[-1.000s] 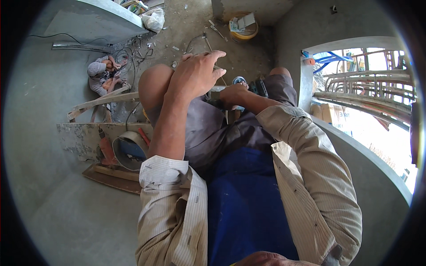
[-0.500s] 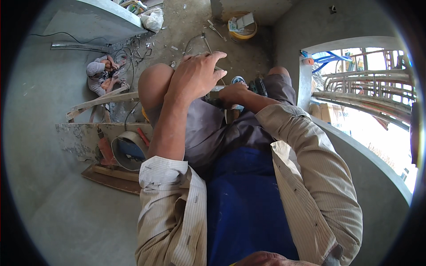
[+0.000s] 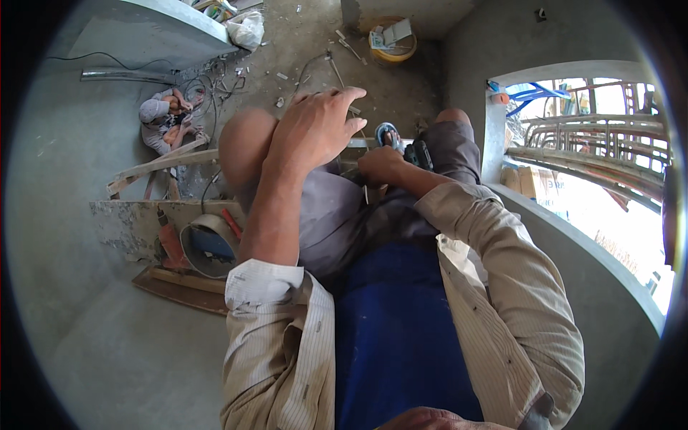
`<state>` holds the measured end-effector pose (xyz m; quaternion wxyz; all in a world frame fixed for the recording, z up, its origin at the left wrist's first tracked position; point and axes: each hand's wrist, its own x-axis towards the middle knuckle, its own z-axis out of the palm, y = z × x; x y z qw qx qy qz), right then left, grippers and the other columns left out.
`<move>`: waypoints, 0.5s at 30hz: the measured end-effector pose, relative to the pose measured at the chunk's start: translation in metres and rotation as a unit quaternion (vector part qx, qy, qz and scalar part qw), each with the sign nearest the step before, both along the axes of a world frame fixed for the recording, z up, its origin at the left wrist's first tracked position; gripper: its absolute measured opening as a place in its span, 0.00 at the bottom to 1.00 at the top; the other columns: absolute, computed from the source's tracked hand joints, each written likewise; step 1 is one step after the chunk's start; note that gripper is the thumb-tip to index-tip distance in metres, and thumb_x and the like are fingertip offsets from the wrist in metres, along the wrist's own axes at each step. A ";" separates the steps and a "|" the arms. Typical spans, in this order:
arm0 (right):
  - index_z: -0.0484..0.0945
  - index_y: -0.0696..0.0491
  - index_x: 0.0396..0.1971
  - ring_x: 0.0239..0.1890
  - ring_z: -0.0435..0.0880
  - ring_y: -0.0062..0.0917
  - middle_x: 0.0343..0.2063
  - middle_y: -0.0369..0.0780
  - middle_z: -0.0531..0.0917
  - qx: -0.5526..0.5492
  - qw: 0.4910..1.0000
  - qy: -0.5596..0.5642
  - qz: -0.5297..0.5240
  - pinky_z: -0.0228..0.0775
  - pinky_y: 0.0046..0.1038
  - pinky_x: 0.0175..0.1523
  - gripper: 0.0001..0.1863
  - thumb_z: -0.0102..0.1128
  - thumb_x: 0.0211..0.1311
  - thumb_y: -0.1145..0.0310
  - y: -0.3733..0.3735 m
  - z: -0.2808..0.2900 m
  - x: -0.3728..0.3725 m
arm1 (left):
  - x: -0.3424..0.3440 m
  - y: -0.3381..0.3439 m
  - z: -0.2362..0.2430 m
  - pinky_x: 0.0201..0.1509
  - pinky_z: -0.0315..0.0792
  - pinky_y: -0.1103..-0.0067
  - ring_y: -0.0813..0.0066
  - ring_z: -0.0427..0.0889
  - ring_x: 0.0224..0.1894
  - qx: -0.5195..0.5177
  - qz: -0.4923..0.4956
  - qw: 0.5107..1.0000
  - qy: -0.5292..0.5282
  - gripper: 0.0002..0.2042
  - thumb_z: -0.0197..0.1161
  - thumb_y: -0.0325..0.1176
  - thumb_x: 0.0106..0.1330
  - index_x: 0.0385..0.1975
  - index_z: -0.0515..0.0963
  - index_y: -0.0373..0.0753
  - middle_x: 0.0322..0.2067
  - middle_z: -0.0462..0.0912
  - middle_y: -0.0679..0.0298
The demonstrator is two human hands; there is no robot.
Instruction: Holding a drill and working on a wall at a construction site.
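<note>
My left hand (image 3: 319, 127) is raised above my left knee, its thumb and fingers stretched apart and holding nothing. Lower and to the right, my right hand (image 3: 380, 166) is closed in front of my thighs. Its fingers face away from view, so what they hold, if anything, is hidden. Right beside that hand sits a dark green and black power tool (image 3: 418, 154), partly covered by the hand and my right leg. Just beyond the fist shows a foot in a sandal (image 3: 388, 136), next to a pale narrow bar (image 3: 362, 143).
An orange drill (image 3: 170, 245) and a round bucket (image 3: 208, 245) stand on a ledge at left. Another person (image 3: 168, 122) crouches below, near a wooden frame (image 3: 168, 163) and loose cables. A yellow bucket (image 3: 393, 51) stands far off. At right, a window opening (image 3: 494, 129) faces bamboo poles.
My left knee has swung a little to the left. The right hand and right knee have shifted slightly right, and the sandalled foot shows more. My left hand stays nearly in place.
</note>
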<state>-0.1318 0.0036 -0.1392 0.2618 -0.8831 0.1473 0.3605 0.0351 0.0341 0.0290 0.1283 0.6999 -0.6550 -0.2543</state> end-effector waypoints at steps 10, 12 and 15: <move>0.85 0.58 0.33 0.25 0.86 0.34 0.28 0.44 0.86 0.092 0.980 0.117 -0.133 0.77 0.38 0.29 0.14 0.62 0.44 0.69 -0.045 -0.010 0.003 | 0.003 -0.018 -0.001 0.53 0.75 0.64 0.53 0.82 0.48 0.035 0.022 0.999 0.028 0.22 0.61 0.42 0.66 0.57 0.72 0.41 0.41 0.85 0.51; 0.85 0.58 0.33 0.26 0.87 0.35 0.29 0.45 0.87 0.100 0.978 0.121 -0.136 0.77 0.39 0.30 0.15 0.61 0.44 0.69 -0.042 -0.006 0.004 | 0.004 -0.020 -0.003 0.53 0.75 0.64 0.53 0.82 0.49 0.043 0.024 0.998 0.034 0.22 0.61 0.42 0.66 0.58 0.72 0.42 0.42 0.84 0.51; 0.85 0.57 0.34 0.32 0.88 0.37 0.32 0.46 0.87 0.049 0.990 0.081 -0.102 0.79 0.40 0.36 0.16 0.61 0.43 0.69 -0.036 0.007 0.007 | 0.007 -0.023 -0.007 0.54 0.75 0.65 0.54 0.81 0.51 0.060 0.034 0.996 0.060 0.23 0.62 0.42 0.66 0.59 0.72 0.44 0.47 0.82 0.50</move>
